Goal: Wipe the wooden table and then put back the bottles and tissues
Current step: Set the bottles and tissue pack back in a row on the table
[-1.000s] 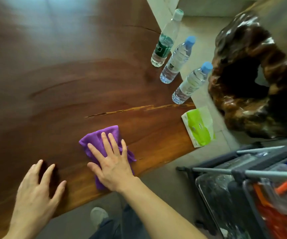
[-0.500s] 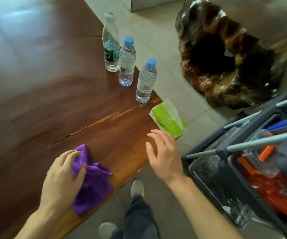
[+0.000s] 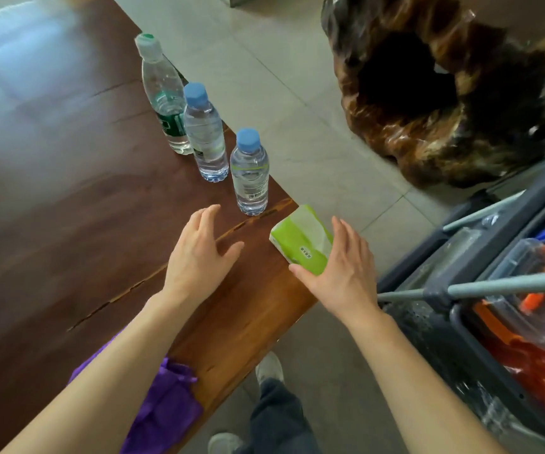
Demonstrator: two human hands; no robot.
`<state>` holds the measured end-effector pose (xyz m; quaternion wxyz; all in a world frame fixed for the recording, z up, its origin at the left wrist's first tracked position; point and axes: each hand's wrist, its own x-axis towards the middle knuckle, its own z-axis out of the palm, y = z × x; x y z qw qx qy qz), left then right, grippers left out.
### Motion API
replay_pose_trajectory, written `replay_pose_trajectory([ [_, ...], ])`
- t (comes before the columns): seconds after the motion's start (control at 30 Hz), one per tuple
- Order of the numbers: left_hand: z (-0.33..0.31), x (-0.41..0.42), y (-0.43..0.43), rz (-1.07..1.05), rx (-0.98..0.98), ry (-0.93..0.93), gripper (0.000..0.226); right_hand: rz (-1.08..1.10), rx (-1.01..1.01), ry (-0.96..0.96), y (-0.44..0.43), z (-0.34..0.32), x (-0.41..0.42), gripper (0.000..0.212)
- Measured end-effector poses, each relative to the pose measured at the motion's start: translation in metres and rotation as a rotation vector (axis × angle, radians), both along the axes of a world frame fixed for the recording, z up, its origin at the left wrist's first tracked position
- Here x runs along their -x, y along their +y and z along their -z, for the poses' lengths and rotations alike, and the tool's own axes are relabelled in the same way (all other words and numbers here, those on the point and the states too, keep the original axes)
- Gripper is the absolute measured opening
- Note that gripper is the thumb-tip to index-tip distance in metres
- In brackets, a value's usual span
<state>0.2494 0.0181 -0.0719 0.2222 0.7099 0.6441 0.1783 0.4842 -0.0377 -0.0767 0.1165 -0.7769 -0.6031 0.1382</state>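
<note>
Three water bottles stand in a row near the right edge of the wooden table (image 3: 68, 208): a green-labelled one (image 3: 163, 96), a blue-capped one (image 3: 204, 132) and a nearer blue-capped one (image 3: 250, 172). A green tissue pack (image 3: 300, 239) lies at the table's corner, partly over the edge. My right hand (image 3: 340, 270) is wrapped around the pack's near end, thumb below and fingers along its right side. My left hand (image 3: 199, 253) hovers open over the table, just short of the nearest bottle. The purple cloth (image 3: 163, 411) lies crumpled at the near edge, partly under my left forearm.
A large carved wooden stump (image 3: 444, 93) stands on the tiled floor to the right. A grey cleaning cart (image 3: 493, 306) with handles, a clear container and orange items is close on the right. My legs and shoes show below the table edge.
My left hand let go of the purple cloth and moved forward toward the bottles. My right hand reached the tissue pack and closed around its end. The view shifted closer to the table's corner.
</note>
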Motion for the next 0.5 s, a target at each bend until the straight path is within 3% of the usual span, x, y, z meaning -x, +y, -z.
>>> replay_pose_trajectory([
  [0.2,0.013,-0.026,0.049,-0.057,0.04,-0.102,0.091,-0.032,0.127,0.011,0.025,0.022,-0.002,0.122],
  [0.5,0.018,-0.048,0.08,-0.127,0.016,-0.308,0.068,-0.037,0.169,0.014,0.037,0.033,-0.007,0.107],
])
